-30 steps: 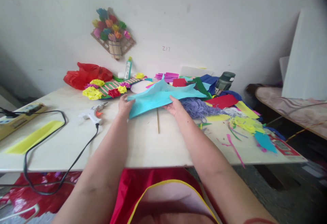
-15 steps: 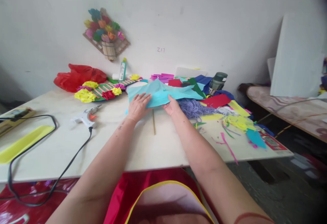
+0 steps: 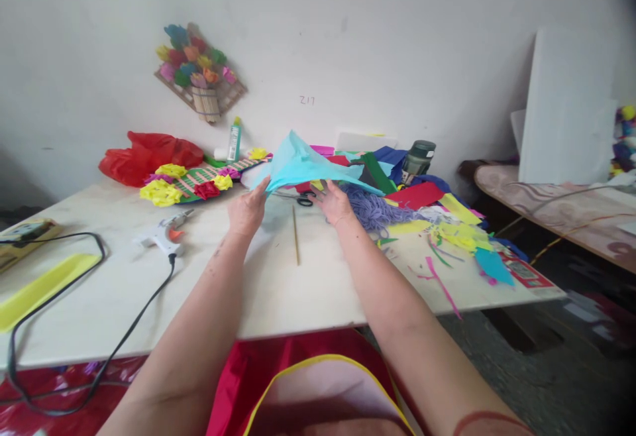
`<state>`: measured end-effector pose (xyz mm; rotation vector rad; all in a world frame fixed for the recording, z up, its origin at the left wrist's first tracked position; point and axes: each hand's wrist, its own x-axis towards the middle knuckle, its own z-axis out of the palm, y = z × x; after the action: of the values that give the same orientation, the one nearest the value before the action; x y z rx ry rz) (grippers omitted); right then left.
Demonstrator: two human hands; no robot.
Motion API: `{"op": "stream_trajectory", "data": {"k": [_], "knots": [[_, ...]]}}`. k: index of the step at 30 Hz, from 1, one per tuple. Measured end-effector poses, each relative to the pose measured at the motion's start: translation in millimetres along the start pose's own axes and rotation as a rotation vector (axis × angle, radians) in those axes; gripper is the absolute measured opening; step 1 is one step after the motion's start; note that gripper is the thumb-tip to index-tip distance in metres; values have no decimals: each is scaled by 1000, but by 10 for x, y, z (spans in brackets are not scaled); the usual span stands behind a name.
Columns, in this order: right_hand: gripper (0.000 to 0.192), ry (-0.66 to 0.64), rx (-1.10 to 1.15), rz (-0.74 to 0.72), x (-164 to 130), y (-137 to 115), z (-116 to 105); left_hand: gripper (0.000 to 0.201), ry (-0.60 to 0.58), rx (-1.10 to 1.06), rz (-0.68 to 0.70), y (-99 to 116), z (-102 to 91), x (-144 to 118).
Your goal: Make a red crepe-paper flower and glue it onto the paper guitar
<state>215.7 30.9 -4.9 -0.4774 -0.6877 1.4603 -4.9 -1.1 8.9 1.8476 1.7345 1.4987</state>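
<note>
A light-blue sheet of thin crepe-like paper (image 3: 303, 164) is lifted off the table, its middle peaked and its right end drooping. My left hand (image 3: 248, 209) pinches its left corner between thumb and fingers. Under the sheet's front edge is my right hand (image 3: 332, 203), fingers spread; whether the fingertips touch the paper I cannot tell. Black-handled scissors (image 3: 306, 199) lie between the hands, their blades partly covered by the sheet. Nearer to me, a thin wooden stick (image 3: 295, 236) lies on the white table (image 3: 303, 297).
A white glue gun (image 3: 166, 237) with a black cord lies to the left. Behind it is a board with paper flowers (image 3: 199, 181), beside a red bag (image 3: 149, 158). Purple yarn (image 3: 375, 211), paper scraps (image 3: 457, 234) and a dark bottle (image 3: 420, 158) crowd the right side.
The light-blue sheet has risen and its left side has folded inward, uncovering the scissors. My left hand has shifted left and taken the corner; my right hand's fingers have spread.
</note>
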Motion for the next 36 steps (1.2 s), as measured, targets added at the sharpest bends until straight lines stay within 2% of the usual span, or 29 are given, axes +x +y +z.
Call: {"op": "stream_trajectory", "data": {"k": [4,6,9,13,16,20,23,27,29,32,36], "knots": [[23,-8,42,0,12,-32,-15,40,-45,92,320,-26,15,6],[23,27,35,21,31,-28,-2,42,-62,146,423,-49,53,10],[16,171,8,36,76,7,14,47,-100,319,439,-100,106,0],[14,330,-31,31,129,73,10,60,-232,572,409,-142,135,-45],[14,373,-106,51,140,127,6,62,-251,621,485,-108,195,-77],[17,405,-221,70,129,202,22,55,-328,592,574,-19,403,-106],[18,445,-286,64,113,232,35,56,-425,595,534,20,565,-137],[22,568,-356,33,103,219,35,59,-653,645,314,31,644,-189],[28,610,-362,20,110,213,27,60,-719,672,238,42,633,-203],[31,635,-328,-7,139,233,4,61,-743,708,185,63,606,-195],[25,638,-321,-59,192,294,-50,62,-730,722,62,36,600,-134]]}}
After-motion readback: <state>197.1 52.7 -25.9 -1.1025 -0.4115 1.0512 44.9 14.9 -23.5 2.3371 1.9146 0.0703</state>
